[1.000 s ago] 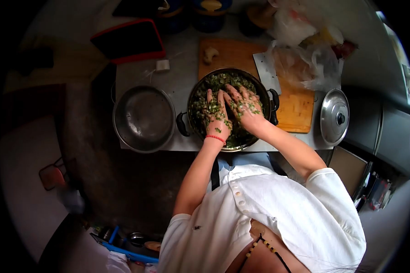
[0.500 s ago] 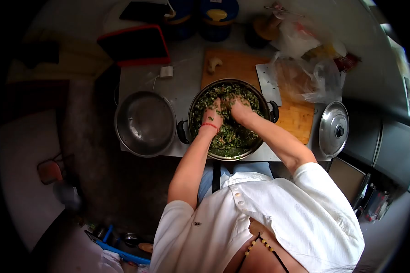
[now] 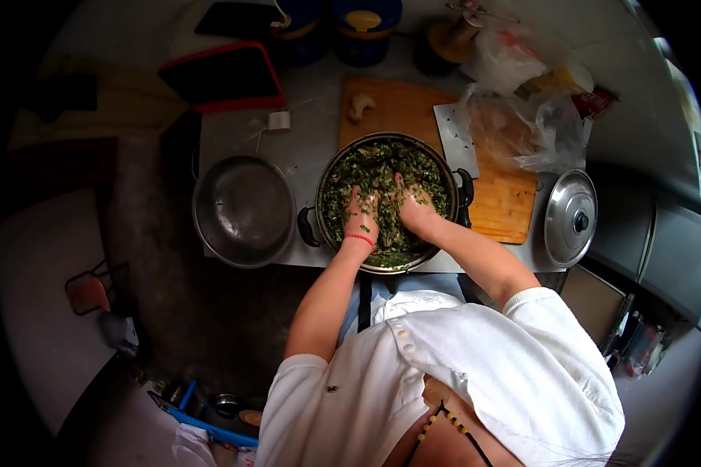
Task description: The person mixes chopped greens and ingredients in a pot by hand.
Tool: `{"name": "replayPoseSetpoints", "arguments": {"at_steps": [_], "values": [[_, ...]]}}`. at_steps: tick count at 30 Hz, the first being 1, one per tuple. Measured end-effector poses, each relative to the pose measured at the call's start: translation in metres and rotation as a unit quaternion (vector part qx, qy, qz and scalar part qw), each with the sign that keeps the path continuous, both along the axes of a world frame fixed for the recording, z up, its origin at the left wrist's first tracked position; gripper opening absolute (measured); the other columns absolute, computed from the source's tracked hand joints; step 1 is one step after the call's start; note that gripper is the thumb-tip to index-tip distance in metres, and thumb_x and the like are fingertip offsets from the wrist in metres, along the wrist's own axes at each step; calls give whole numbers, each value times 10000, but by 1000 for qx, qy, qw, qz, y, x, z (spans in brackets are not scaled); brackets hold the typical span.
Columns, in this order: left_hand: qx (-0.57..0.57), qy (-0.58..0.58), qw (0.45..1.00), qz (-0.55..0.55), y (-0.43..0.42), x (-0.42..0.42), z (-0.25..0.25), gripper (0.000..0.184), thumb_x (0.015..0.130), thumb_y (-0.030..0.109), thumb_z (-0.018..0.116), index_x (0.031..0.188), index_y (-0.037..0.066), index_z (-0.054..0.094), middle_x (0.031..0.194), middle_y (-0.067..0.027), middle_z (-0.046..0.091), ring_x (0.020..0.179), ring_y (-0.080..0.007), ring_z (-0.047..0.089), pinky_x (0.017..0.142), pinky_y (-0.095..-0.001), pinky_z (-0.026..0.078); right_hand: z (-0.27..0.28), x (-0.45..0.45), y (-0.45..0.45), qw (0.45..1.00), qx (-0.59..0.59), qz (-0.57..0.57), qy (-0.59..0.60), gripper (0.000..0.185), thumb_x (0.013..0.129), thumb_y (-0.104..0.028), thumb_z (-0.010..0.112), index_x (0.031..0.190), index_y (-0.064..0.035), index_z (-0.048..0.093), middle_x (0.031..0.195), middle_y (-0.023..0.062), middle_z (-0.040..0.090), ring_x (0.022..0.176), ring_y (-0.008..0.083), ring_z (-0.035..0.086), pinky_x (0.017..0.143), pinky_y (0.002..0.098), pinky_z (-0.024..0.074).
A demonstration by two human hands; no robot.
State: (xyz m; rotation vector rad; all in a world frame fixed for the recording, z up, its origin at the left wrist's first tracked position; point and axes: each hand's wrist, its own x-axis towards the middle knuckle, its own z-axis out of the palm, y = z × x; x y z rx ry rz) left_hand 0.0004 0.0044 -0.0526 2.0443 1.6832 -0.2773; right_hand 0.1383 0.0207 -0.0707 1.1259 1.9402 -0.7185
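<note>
A wide metal pot (image 3: 329, 165) with black side handles holds a moist mixture of finely chopped greens (image 3: 393, 156) with paler bits. My left hand (image 3: 361, 218), a red string bracelet on its wrist, is pushed into the left-middle of the greens. Right of it, my right hand (image 3: 415, 210) is sunk in the same mixture. Both hands are curled around some greens, with the lower fingers buried. Green flecks stick to the skin of both.
Left of the pot stands a steel bowl (image 3: 224, 180); to the right lies a pot lid (image 3: 559, 222). Behind are a wooden cutting board (image 3: 505, 206), a cleaver (image 3: 453, 132), a ginger piece (image 3: 360, 107), plastic bags (image 3: 549, 132) and a red-framed tablet (image 3: 224, 78).
Both hands have drawn back toward the near side of the pot, and more of their fingers now shows. The greens beyond them are more exposed. The view has shifted slightly.
</note>
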Motion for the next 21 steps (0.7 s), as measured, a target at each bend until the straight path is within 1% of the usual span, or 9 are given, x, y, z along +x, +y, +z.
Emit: {"name": "replayPoseSetpoints", "arguments": {"at_steps": [1, 4, 5, 7, 11, 13, 17, 20, 21], "values": [[-23, -56, 997, 57, 4, -3, 0, 431, 705, -36, 449, 1128, 25, 391, 1134, -190, 394, 934, -294, 462, 764, -332, 421, 23, -3, 9, 995, -4, -95, 35, 244, 730, -60, 418, 933, -34, 551, 1106, 115, 437, 1024, 200, 415, 845, 419, 312], [-122, -132, 971, 156, 8, -5, 1, 454, 675, -29, 496, 1117, 24, 406, 1141, -204, 378, 994, -338, 405, 819, -353, 386, 32, -3, 10, 992, 113, 7, 51, 249, 724, -59, 428, 943, -31, 544, 1113, 114, 434, 1044, 194, 401, 872, 409, 287], [-122, -147, 970, 149, 5, -6, 7, 471, 671, -27, 500, 1128, 32, 398, 1158, -201, 363, 1035, -337, 373, 844, -358, 366, 45, -7, 17, 996, 37, -60, 58, 316, 690, -68, 441, 995, -31, 516, 1088, 171, 436, 1036, 291, 391, 881, 380, 293], [7, -103, 995, 20, -10, -8, -19, 663, 638, 27, 565, 1226, 89, 265, 1256, -198, 218, 1157, -341, 218, 923, -389, 267, 42, 5, -2, 969, 209, 7, 127, 419, 690, -49, 435, 1108, -46, 414, 1141, 198, 368, 1049, 326, 364, 889, 387, 284], [-40, -224, 969, 94, -6, 5, 96, 900, 568, 112, 643, 1278, 153, 92, 1317, -161, -13, 1179, -357, 165, 917, -427, 246, 148, 6, -14, 913, 254, -131, 291, 660, 656, -68, 502, 1248, -115, 214, 1230, 224, 212, 1083, 367, 286, 909, 402, 254], [-40, -140, 986, 75, -13, 19, 87, 715, 658, 137, 570, 1246, 125, 163, 1215, -221, 221, 1061, -360, 328, 868, -433, 293, 159, 2, -11, 873, 296, -227, 314, 702, 628, -103, 555, 1241, -89, 214, 1217, 227, 231, 1082, 367, 271, 910, 393, 240], [-226, -21, 972, 67, -3, 34, 30, 217, 746, 125, 458, 916, 0, 507, 854, -219, 514, 721, -301, 525, 632, -389, 437, 20, 21, -14, 927, 5, -354, 122, 217, 706, -75, 494, 885, 44, 517, 902, 180, 509, 875, 278, 479, 764, 387, 356], [-236, -9, 968, 81, 8, 38, 14, 238, 763, 94, 424, 628, -34, 573, 675, -199, 556, 549, -270, 541, 472, -337, 456, -4, 19, 3, 995, 68, -43, 54, 120, 714, -90, 492, 711, 5, 566, 737, 102, 547, 699, 223, 528, 640, 325, 387], [-317, 0, 944, 95, 19, 39, 12, 194, 764, 86, 421, 790, -43, 564, 772, -215, 550, 584, -283, 534, 511, -327, 464, -8, 20, 5, 991, 90, -56, 87, 117, 707, -80, 488, 745, 8, 555, 747, 138, 540, 735, 263, 529, 653, 343, 398]]}}
